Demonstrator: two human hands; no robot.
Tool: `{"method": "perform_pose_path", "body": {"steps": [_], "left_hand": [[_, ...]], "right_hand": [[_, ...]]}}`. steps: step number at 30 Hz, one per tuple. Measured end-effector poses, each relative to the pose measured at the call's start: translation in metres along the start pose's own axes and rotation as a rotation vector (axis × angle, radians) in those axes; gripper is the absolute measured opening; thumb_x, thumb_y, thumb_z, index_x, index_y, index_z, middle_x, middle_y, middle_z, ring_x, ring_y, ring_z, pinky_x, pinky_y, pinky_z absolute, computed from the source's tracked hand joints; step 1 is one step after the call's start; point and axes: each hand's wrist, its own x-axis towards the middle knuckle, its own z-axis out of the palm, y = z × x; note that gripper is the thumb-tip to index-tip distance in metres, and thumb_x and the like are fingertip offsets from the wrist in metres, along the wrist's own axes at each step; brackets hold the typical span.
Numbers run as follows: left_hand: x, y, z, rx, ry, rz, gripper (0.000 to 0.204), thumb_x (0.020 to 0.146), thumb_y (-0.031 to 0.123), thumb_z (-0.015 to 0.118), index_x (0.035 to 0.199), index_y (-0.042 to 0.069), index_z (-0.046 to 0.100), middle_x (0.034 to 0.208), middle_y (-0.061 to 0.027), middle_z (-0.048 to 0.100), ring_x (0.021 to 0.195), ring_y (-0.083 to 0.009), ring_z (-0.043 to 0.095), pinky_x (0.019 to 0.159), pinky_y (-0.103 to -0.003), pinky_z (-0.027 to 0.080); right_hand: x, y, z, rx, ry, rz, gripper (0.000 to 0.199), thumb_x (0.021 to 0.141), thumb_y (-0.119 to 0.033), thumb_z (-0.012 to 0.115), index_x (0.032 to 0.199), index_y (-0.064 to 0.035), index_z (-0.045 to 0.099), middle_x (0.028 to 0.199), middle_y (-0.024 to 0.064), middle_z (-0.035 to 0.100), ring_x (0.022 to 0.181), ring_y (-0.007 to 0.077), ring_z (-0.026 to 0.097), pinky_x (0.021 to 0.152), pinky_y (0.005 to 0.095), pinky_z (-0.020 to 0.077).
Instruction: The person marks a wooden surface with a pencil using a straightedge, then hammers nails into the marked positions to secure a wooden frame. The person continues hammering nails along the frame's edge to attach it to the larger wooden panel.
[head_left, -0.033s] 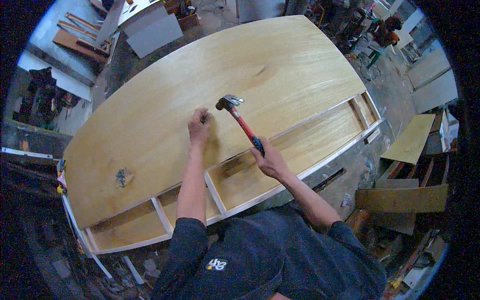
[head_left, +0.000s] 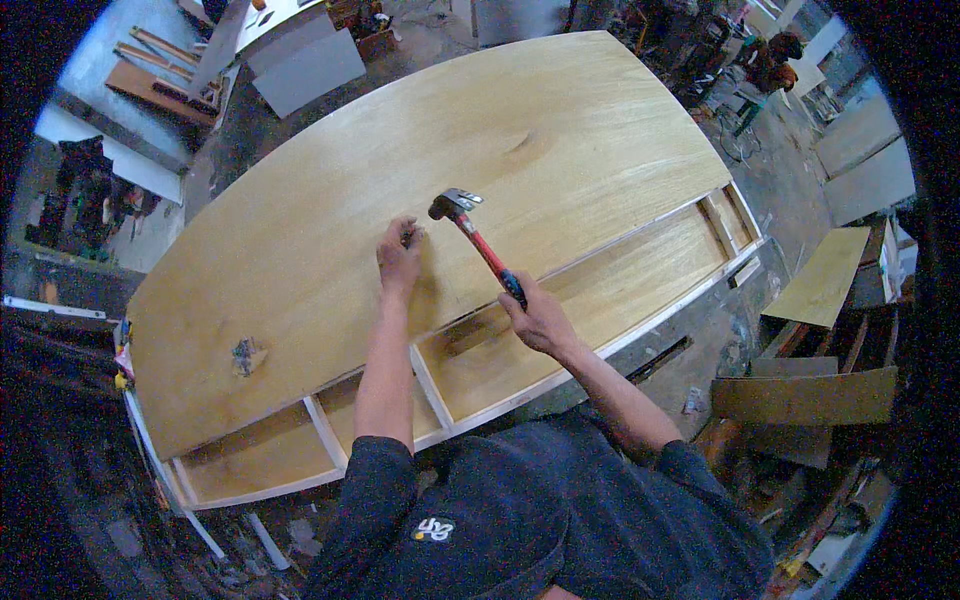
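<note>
Two bare hands are over a broad wooden panel (head_left: 300, 230), and one of them grips a hammer (head_left: 482, 245). The right hand (head_left: 540, 318) is wrapped around the lower end of the hammer's red and dark handle, above the panel's near edge; the head points away from the person, over the middle of the panel, with its claw turned to the right. The left hand (head_left: 399, 258) is just left of the hammer head, its fingers curled in close above the panel's middle. Something dark shows at those fingertips, but it is too small to tell whether they pinch anything.

Along the panel's near edge, a pale wooden frame (head_left: 432, 385) sticks out, split by crosspieces into shallow compartments. Toward the panel's near left corner lies a small crumpled clump (head_left: 246, 357), its kind unclear. A small colourful item (head_left: 122, 366) sits at the left end. Beyond the far edge, well apart, stands a grey board (head_left: 310, 75). Off the right end, a light wooden sheet (head_left: 820, 275) leans among other boards.
</note>
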Motion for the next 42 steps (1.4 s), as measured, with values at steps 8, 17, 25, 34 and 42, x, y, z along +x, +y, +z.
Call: {"method": "perform_pose_path", "body": {"steps": [8,17,25,34,42], "left_hand": [[0.002,-0.007,0.003,0.205,0.029,0.163,0.024,0.089,0.016,0.070,0.112,0.008,0.066,0.093,-0.0138,0.074,0.086,-0.0311,0.071,0.079,-0.044,0.055],[0.001,0.004,0.000,0.035,0.011,-0.013,0.036,0.086,0.012,0.072,0.120,0.005,0.061,0.094,-0.0147,0.075,0.085,-0.0291,0.073,0.077,-0.041,0.056],[0.001,0.008,-0.007,-0.007,-0.011,-0.043,0.047,0.085,0.013,0.072,0.128,0.003,0.057,0.097,-0.0162,0.075,0.087,-0.0268,0.073,0.078,-0.038,0.057],[0.006,-0.005,-0.010,-0.058,-0.002,-0.034,0.064,0.084,0.007,0.064,0.144,0.006,0.044,0.108,-0.0179,0.072,0.093,-0.0339,0.071,0.083,-0.042,0.058],[0.006,-0.008,-0.005,-0.014,0.139,0.065,0.045,0.086,0.003,0.060,0.131,0.005,0.057,0.110,-0.0203,0.070,0.104,-0.0371,0.067,0.093,-0.046,0.053]], "right_hand": [[0.023,-0.019,0.002,-0.070,-0.094,-0.017,0.042,0.100,-0.033,0.056,0.133,-0.0093,0.048,0.091,0.0289,0.066,0.090,0.0501,0.064,0.076,0.0558,0.0485],[0.022,-0.032,0.000,-0.150,-0.079,-0.067,0.036,0.100,-0.029,0.055,0.129,-0.0109,0.046,0.083,0.0304,0.066,0.083,0.0528,0.064,0.072,0.0623,0.0472],[0.020,-0.037,0.007,-0.188,-0.040,-0.096,0.032,0.100,-0.026,0.054,0.128,-0.0138,0.047,0.080,0.0290,0.065,0.079,0.0533,0.063,0.068,0.0620,0.0467],[0.025,-0.030,0.016,-0.147,0.026,-0.184,0.035,0.099,-0.024,0.056,0.131,-0.0142,0.046,0.078,0.0281,0.065,0.076,0.0523,0.063,0.065,0.0618,0.0457],[0.027,-0.029,0.019,-0.197,0.030,-0.160,0.035,0.100,-0.026,0.055,0.131,-0.0124,0.047,0.076,0.0275,0.065,0.074,0.0519,0.063,0.064,0.0613,0.0461]]}}
